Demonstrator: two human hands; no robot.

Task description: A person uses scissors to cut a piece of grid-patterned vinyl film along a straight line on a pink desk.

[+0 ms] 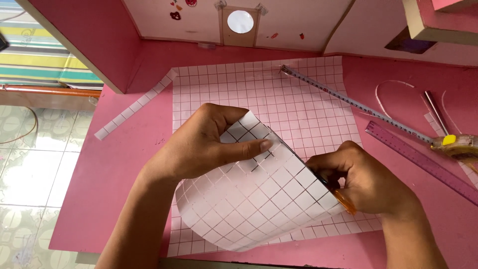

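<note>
From the head camera, looking down on a pink desk (124,164), a gridded sheet (259,194) lies spread out with its near part folded up and back over itself, so the white gridded backing faces upward. The left hand (199,144) pinches the top of the fold, thumb lying flat across the squares and fingers closed behind it. The right hand (363,182) is closed tight around an orange-handled cutter (343,201), its tip tucked into the crease at the right end of the fold; the blade itself is mostly hidden.

To do this well, I would keep the fold sharp and taut under the left thumb, so the blade rides inside the crease and does not wander into the squares. The left fingers should stay above the line of the cut, and the stroke should run steadily, away from that hand.

Farther back, a tape measure (460,144) lies with its blade drawn out across the sheet's far corner, a purple ruler (423,162) beside it, and a narrow gridded strip (132,107) well apart on the left.
</note>
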